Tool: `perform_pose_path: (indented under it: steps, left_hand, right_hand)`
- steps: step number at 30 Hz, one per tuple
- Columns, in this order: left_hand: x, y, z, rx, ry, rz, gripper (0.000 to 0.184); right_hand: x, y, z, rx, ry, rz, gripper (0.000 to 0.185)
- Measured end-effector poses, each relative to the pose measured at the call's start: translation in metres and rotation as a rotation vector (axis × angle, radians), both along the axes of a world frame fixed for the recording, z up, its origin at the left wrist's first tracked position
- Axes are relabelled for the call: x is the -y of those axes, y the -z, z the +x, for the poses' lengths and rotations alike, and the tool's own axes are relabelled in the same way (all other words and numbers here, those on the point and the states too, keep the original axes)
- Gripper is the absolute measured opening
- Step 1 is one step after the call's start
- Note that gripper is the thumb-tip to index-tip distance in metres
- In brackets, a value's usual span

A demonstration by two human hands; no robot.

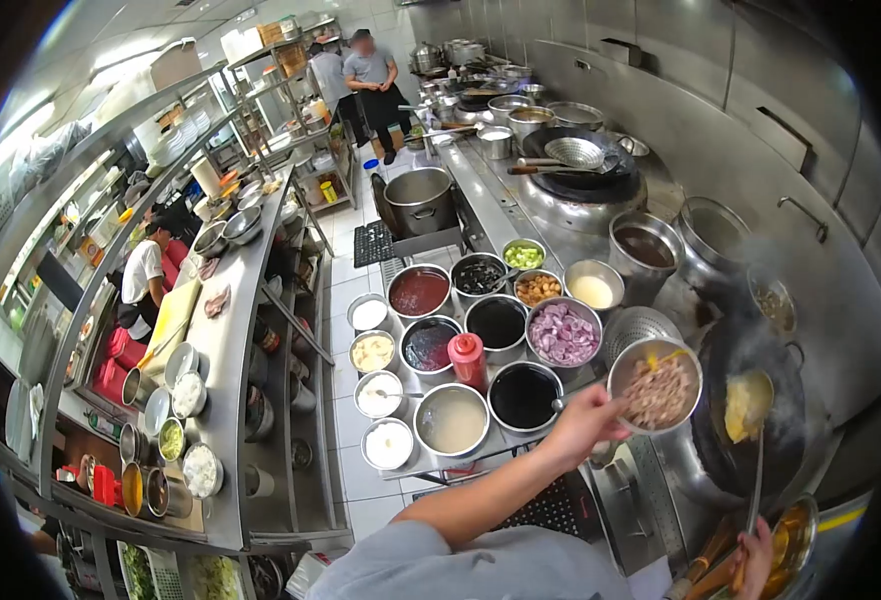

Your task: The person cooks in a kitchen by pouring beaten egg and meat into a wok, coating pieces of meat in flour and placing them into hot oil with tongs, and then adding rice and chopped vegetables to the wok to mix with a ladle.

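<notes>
My left hand (600, 415) is closed on the rim of a metal bowl (698, 385) at its left side. Pinkish-brown pieces that look like chopped meat (657, 393) lie inside, with a streak of yellow at the top. To the right is a steaming dark wok (725, 465) on the stove. My right hand (755, 557), low at the right edge, wraps round the handle of a ladle (758, 395). The ladle's cup is in the wok, against a soft yellow mass that looks like egg (739, 412).
Left of the bowl stand several metal pots of sauces and ingredients, including chopped purple onion (563, 333) and a red squeeze bottle (467, 361). A perforated strainer (640, 328) lies behind the bowl. A metal pan (795, 530) sits beside my right hand. Other people (372, 75) stand farther off.
</notes>
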State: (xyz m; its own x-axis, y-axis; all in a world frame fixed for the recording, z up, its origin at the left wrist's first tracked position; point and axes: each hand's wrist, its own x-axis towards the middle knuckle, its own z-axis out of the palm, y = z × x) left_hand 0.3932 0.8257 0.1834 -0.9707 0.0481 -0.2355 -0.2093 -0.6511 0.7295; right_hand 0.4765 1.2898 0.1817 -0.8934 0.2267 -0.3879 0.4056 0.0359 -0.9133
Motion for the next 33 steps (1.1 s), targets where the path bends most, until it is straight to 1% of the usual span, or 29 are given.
perform_pose_path:
  steps: [2,4,5,8,9,11,13,14,15,17,18,19,20,21,22,23,24,25,26,27,28,29,30,31,33]
  left_hand:
    - [0.007,0.010,0.023,0.020,-0.015,-0.004,0.021]
    - [0.012,0.020,0.038,-0.005,-0.022,0.014,0.021]
    - [0.013,0.018,0.045,0.017,-0.005,0.009,0.021]
    - [0.016,0.020,0.059,0.035,0.014,0.009,0.021]
    - [0.019,0.022,0.064,0.039,0.017,-0.012,0.021]
    - [0.028,0.017,0.074,0.047,0.026,-0.042,0.021]
    - [0.038,0.017,0.081,0.055,0.003,-0.073,0.021]
    - [0.041,0.020,0.084,0.049,-0.014,-0.081,0.021]
    - [0.045,0.021,0.086,0.044,-0.023,-0.088,0.021]
    - [0.054,0.026,0.087,0.026,-0.025,-0.104,0.020]
    - [0.054,0.031,0.087,0.026,-0.012,-0.103,0.020]
    - [0.056,0.033,0.089,0.010,-0.038,-0.071,0.018]
    - [0.060,0.027,0.092,0.028,-0.056,-0.124,0.018]
    - [0.063,0.031,0.094,0.023,-0.082,-0.114,0.019]
    - [0.068,0.023,0.099,0.051,-0.104,-0.173,0.019]
    - [0.073,0.012,0.102,0.122,-0.083,-0.273,0.020]
    - [0.074,0.015,0.105,0.118,-0.128,-0.271,0.021]
    - [0.076,0.020,0.108,0.075,-0.140,-0.182,0.023]
    - [0.077,0.016,0.111,0.118,-0.175,-0.222,0.029]
    - [0.075,0.014,0.114,0.120,-0.174,-0.221,0.033]
    - [0.075,0.014,0.113,0.120,-0.198,-0.219,0.037]
    - [0.074,0.015,0.108,0.089,-0.164,-0.227,0.040]
    - [0.074,0.016,0.105,0.056,-0.147,-0.229,0.042]
    - [0.078,0.014,0.105,0.060,-0.109,-0.240,0.046]
    - [0.075,0.011,0.106,0.046,-0.092,-0.237,0.048]
  right_hand:
    - [-0.025,0.017,0.000,0.003,0.004,0.075,0.062]
    - [-0.018,0.028,-0.020,-0.041,0.018,0.144,0.062]
    - [-0.004,0.032,-0.034,-0.052,0.058,0.143,0.061]
    - [0.030,0.021,-0.043,-0.035,0.136,0.012,0.060]
    - [0.024,0.012,-0.032,-0.011,0.067,-0.059,0.059]
    - [-0.027,0.018,-0.011,-0.006,-0.057,-0.073,0.056]
    - [-0.010,-0.020,-0.002,0.198,-0.073,0.162,0.058]
    - [0.000,-0.030,0.003,0.302,-0.075,0.282,0.061]
    - [0.002,-0.018,-0.008,0.182,-0.056,0.242,0.056]
    - [0.004,0.030,-0.048,-0.054,-0.004,0.176,0.051]
    - [0.022,0.038,-0.061,-0.101,0.105,0.136,0.050]
    - [0.016,0.055,-0.072,-0.125,0.060,0.125,0.051]
    - [0.042,0.027,-0.061,-0.063,0.036,0.079,0.051]
    - [0.055,0.004,-0.043,-0.022,0.046,0.057,0.051]
    - [0.070,-0.026,-0.024,0.033,0.037,0.060,0.051]
    - [0.061,-0.035,-0.006,0.043,0.038,0.015,0.050]
    - [0.061,-0.034,-0.004,0.004,-0.007,0.068,0.047]
    - [0.059,-0.034,-0.003,-0.036,-0.049,0.121,0.044]
    - [0.057,-0.034,-0.001,-0.077,-0.088,0.175,0.041]
    - [0.063,-0.032,-0.011,-0.027,0.005,0.266,0.045]
    - [0.070,-0.028,-0.020,-0.033,0.059,0.164,0.049]
    - [0.057,-0.001,-0.042,-0.011,0.058,0.267,0.051]
    - [0.076,-0.013,-0.039,-0.001,0.126,0.182,0.053]
    - [0.085,-0.021,-0.027,-0.011,0.126,0.126,0.052]
    - [0.072,-0.043,0.006,0.011,0.106,0.007,0.051]
